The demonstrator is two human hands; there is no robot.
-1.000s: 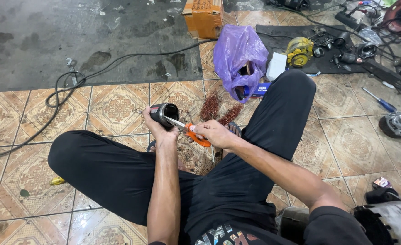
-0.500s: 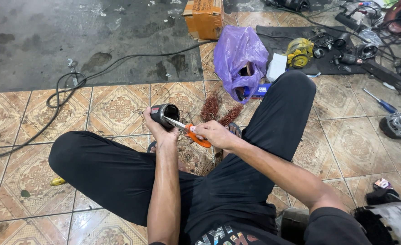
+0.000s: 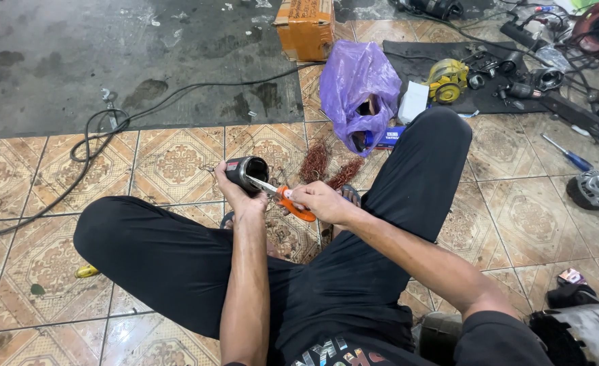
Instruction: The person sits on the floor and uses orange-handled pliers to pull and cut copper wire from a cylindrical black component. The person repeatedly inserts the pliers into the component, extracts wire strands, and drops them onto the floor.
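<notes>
The head view looks down on a person seated cross-legged on a patterned tiled floor [image 3: 177,163], black trousers filling the lower middle of the picture.

The left hand [image 3: 235,193] is clenched around a dark metal cylinder [image 3: 245,173], fingers wrapped about its body so that the open end faces up and to the right. The cylinder sits above the left knee, held clear of the floor.

The right hand [image 3: 320,202] grips an orange-handled tool [image 3: 289,203] (pliers or snips, the exact kind cannot be told), fingers closed on the handles. Its thin metal tip reaches into the open mouth of the cylinder, touching the rim or just inside it; which of the two is too small to tell.

Just beyond the hands, two bundles of copper wire [image 3: 328,166] lie on the tiles, side by side. Behind them a purple plastic bag [image 3: 357,85] stands slumped open, near the raised right knee. A white box [image 3: 413,102] rests just beside the bag, and a yellow power tool [image 3: 447,80] lies on a dark mat [image 3: 415,61] further back. An orange cardboard box [image 3: 306,27] sits at the edge of the bare concrete. A black cable [image 3: 110,129] loops across concrete and tiles on the left. A blue-handled screwdriver [image 3: 567,152] lies well apart on the right.
</notes>
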